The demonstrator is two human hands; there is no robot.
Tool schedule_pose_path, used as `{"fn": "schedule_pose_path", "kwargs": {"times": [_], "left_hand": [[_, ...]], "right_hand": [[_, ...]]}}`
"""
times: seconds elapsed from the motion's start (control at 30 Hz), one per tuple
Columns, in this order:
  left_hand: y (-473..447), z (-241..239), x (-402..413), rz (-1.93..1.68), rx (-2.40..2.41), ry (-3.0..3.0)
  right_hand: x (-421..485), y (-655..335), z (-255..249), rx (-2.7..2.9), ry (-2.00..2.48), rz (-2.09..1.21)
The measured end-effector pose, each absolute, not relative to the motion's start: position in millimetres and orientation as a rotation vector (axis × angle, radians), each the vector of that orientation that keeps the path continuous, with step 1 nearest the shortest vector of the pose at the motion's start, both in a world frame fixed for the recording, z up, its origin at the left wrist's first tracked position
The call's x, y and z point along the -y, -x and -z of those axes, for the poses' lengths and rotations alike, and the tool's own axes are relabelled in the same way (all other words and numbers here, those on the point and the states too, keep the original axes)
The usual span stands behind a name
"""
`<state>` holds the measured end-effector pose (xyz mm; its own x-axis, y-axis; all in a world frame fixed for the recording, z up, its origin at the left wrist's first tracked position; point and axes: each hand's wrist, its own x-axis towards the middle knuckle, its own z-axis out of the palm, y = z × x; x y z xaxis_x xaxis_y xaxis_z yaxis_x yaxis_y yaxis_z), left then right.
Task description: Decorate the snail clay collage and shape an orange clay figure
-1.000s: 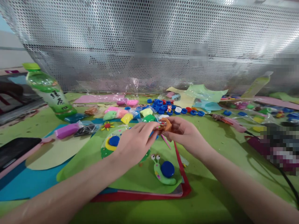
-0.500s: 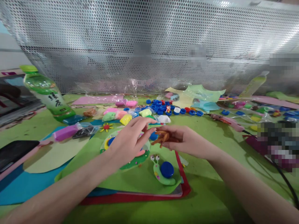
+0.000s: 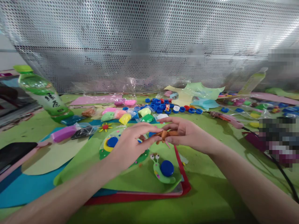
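My right hand [image 3: 187, 134] grips a brown modelling clay piece [image 3: 165, 134] between thumb and fingers, with several short strips sticking out of it. From the other side my left hand [image 3: 134, 137] pinches at the same clay, thumb and fingertips closed on its left edge. Below lies a green clay snail [image 3: 161, 177] with a blue bottle cap as its shell, on green paper [image 3: 93, 174]. Partly hidden behind my left hand is a round clay picture [image 3: 104, 152] bearing another snail with a blue cap.
Behind are bags of coloured clay [image 3: 125, 119] and a pile of blue bottle caps [image 3: 160, 106]. A green tea bottle [image 3: 46, 93] stands at left above a black phone [image 3: 16, 155]. To the right lies a pink glue gun [image 3: 229, 119] with a black cord.
My left hand has come down and its fingertips have closed on the brown clay, which they were beside before. The clay has turned in my right fingers.
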<state>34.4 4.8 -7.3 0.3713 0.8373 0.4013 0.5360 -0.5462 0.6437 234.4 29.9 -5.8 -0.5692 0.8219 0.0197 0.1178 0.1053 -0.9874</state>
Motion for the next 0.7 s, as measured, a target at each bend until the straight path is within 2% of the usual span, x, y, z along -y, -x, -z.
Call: {"fn": "schedule_pose_path", "kwargs": {"times": [0.27,0.57,0.7], "left_hand": [[-36.6,6.6,-4.5,-1.188,-1.283,-1.931],[-36.5,8.8,-2.7,-0.998,-1.231,-1.864],[-36.2,11.6,-4.8,-0.877,-1.198,-1.768]], "right_hand": [[-28.9,-232.4,-0.7,1.841,0.967,-1.447],[-29.8,-234.4,1.2,1.808,0.937,-1.369],[-29.4,-235.1,1.3,1.761,0.923,-1.436]]}}
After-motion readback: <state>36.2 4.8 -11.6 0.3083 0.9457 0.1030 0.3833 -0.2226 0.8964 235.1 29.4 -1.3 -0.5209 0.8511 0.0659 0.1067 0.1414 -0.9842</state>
